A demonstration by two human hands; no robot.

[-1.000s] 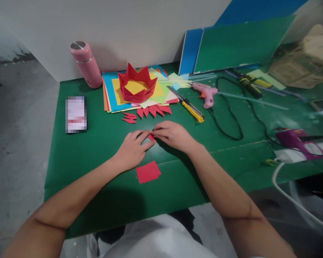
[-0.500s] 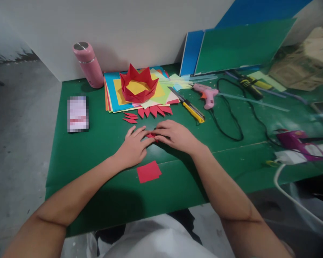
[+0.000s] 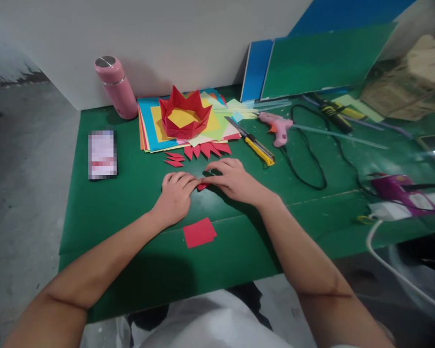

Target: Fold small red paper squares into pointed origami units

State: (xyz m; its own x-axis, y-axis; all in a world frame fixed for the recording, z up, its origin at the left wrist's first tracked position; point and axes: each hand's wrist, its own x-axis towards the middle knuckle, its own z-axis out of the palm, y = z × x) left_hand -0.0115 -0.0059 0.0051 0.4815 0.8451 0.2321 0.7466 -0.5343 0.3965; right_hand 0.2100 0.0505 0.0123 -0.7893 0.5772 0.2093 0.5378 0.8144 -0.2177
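A small folded piece of red paper (image 3: 202, 186) lies on the green table, mostly covered by fingers. My left hand (image 3: 177, 195) grips its left side, fingers drawn together. Over its right side, my right hand (image 3: 230, 180) presses with the fingers close together. Nearer to me are flat red paper squares (image 3: 199, 233), slightly overlapping. Beyond my hands, several folded red pieces (image 3: 174, 159) lie in a small group, and a row of pointed red pieces (image 3: 206, 150) sits beside them. A red folded paper ring with pointed tips (image 3: 184, 128) stands on a stack of coloured paper (image 3: 148, 130).
A pink bottle (image 3: 116, 89) stands at the back left, above a blurred-out phone-like object (image 3: 102, 154). To the right lie a yellow utility knife (image 3: 259, 150), a pink glue gun (image 3: 280, 128) with its black cord, and a purple-and-white power strip (image 3: 395, 193).
My left hand's fingers have drawn in from a spread pose and now close at the red paper. My right hand stays almost in place, its index finger lifted slightly.
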